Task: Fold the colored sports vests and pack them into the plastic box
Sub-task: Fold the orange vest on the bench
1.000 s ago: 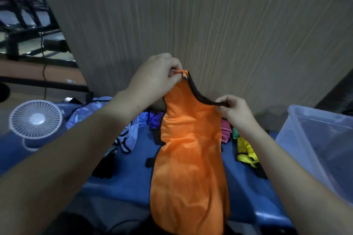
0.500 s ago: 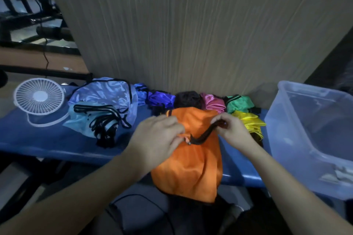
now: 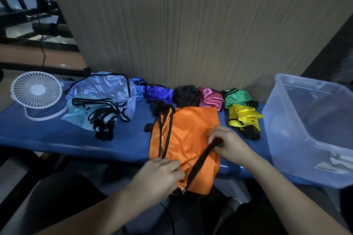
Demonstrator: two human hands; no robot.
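Observation:
An orange vest [image 3: 189, 133] with black trim lies flat on the blue table [image 3: 57, 135], its near end hanging over the front edge. My left hand [image 3: 160, 175] grips the vest's near edge by the black trim. My right hand [image 3: 229, 144] pinches the other end of that black strap on the vest's right side. A clear plastic box [image 3: 313, 129] stands at the right. Its inside looks bare, apart from a paper label at the near wall.
Along the wall lie crumpled vests: light blue [image 3: 101, 99], purple [image 3: 159, 93], black [image 3: 186, 95], pink [image 3: 210, 98], green [image 3: 236, 97] and yellow [image 3: 243, 117]. A small white fan [image 3: 37, 92] stands at the table's left end. A wood-grain panel rises behind.
The orange vest was held up in the air by both hands and has come down flat onto the table. Both hands moved down and toward me with its black trim.

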